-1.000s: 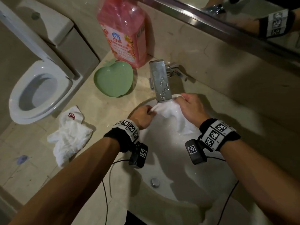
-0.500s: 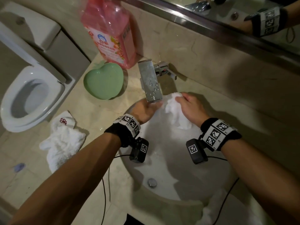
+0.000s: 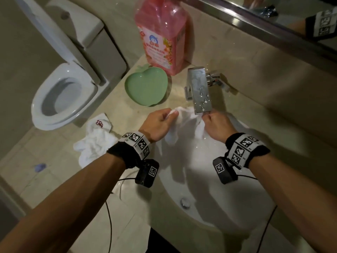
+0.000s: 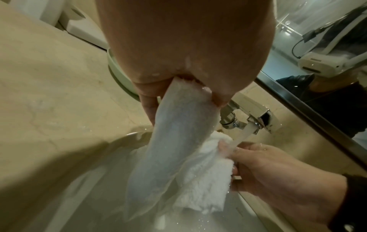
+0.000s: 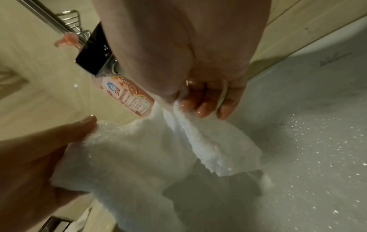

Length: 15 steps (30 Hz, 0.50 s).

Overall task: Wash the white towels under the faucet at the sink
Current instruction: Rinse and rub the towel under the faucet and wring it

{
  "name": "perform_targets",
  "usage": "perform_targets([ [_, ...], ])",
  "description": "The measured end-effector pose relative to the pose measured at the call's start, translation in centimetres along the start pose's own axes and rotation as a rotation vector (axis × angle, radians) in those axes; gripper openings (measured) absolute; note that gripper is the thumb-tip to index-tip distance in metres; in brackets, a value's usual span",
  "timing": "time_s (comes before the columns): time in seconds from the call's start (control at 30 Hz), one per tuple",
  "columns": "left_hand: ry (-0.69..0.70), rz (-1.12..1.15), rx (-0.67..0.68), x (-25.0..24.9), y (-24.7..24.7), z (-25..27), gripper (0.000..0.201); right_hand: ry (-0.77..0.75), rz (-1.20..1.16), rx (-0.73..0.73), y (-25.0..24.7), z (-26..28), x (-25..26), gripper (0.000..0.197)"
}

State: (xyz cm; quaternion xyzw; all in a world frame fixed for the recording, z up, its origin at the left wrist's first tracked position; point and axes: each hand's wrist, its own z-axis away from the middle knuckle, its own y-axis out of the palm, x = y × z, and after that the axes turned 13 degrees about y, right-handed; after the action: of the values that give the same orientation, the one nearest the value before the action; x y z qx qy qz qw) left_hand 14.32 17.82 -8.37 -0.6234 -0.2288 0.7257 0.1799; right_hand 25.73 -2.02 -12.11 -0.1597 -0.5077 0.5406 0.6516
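Both my hands clamp the towel [image 3: 184, 123]: L hand [image 3: 157, 125] pinches one end, R hand [image 3: 218, 127] the other, under faucet [image 3: 199, 90] stream over sink [image 3: 209, 198].

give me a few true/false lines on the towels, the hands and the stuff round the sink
1. Both hands hold one white towel under the faucet. True: left hand and right hand each pinch a part of it.
2. Water is running. True, a stream shows in the left wrist view.
3. The second towel lies in the basin. False: it lies on the counter, left of the sink.
4. The green dish holds soap. False: it is empty.
5. The pink bottle lies on its side. False: it stands upright.
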Motion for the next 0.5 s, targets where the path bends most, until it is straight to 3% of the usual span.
perform_targets([
  [0.1,0.035,-0.045,0.021,-0.2,-0.1,0.6,0.04,0.032,-0.199,0.061,-0.1,-0.1,0.6,0.041],
  [0.2,0.044,-0.056,0.025,-0.4,0.0,0.8,0.04,0.078,-0.278,0.145,-0.3,0.2,0.6,0.029],
  [0.3,0.044,-0.067,0.022,-0.7,0.3,0.7,0.038,0.151,-0.278,0.165,-0.4,0.3,0.3,0.033],
  [0.4,0.017,-0.067,0.029,-0.8,1.1,0.2,0.037,0.172,-0.359,0.206,-0.8,0.4,-0.1,0.01],
  [0.5,-0.028,-0.082,0.054,-1.1,2.4,-0.5,0.042,0.245,-0.495,0.216,-0.8,1.0,-0.3,0.012],
])
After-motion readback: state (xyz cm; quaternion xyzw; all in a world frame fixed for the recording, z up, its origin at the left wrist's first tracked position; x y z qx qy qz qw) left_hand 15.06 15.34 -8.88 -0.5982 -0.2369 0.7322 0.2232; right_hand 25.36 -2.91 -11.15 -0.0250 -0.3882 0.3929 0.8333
